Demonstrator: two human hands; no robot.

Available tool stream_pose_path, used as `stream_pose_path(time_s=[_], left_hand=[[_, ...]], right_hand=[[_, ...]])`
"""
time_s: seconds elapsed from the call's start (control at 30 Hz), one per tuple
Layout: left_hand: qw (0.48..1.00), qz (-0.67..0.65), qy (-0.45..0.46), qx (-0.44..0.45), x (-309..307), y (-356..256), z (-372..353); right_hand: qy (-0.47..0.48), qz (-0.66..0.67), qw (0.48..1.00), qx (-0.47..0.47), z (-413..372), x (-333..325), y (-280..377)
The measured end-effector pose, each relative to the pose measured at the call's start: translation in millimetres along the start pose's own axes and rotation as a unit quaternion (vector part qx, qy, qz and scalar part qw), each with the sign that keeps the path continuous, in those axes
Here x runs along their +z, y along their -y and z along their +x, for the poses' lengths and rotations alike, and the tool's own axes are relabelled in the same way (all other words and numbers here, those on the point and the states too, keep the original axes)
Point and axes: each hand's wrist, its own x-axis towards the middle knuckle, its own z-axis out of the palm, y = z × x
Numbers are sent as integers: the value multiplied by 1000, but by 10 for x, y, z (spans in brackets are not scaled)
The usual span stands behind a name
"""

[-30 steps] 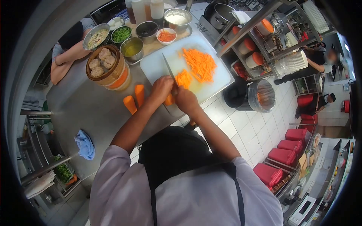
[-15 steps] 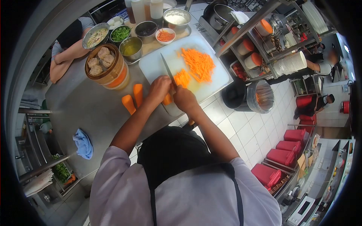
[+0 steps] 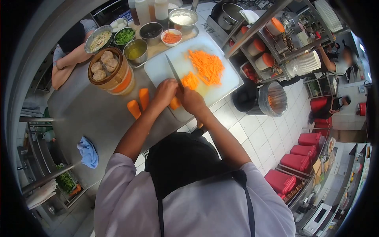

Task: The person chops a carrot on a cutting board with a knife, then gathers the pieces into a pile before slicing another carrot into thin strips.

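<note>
Working at a wide grey metal tabletop [image 3: 114, 122], using a white cutting board [image 3: 158, 69] lying near its edge; ideally making sure of the board not sliding. Seeing a large heap of carrot strips [image 3: 207, 67] toward the board's far right, sensibly clear of the blade. Pointing the knife [image 3: 173, 69] away from the body, best cutting in even, unhurried strokes. Wrapping the right hand [image 3: 192, 102] in a firm grip around its handle. Curling the left hand [image 3: 166, 91] just beside the blade, being unable to tell its hidden grip, pinching or merely resting; preferably tucking those fingertips back. Seeing two carrots [image 3: 143, 98] on the tabletop left of the board, looking smooth and bright orange. Noticing a smaller carrot pile [image 3: 190, 81] right of the blade, looking finely cut. Glimpsing a carrot piece [image 3: 175, 104] on the board between the wrists, showing only part of its orange surface.
</note>
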Motion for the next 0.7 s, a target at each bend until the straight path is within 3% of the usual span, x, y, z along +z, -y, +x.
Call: stream_pose_path(time_s=[0.17, 0.47, 0.57, 0.7], left_hand=[[1000, -6, 1, -18, 16, -31, -12], [1000, 6, 2, 0, 2, 27, 1], [999, 6, 32, -17, -19, 24, 20], [994, -53, -43, -83, 1, 60, -57]], right_hand=[[19, 20, 998, 55, -153, 4, 75], [-6, 10, 1000, 5, 163, 391, -141], [-67, -7, 998, -10, 105, 20, -95], [-111, 37, 992, 40, -140, -264, -76]])
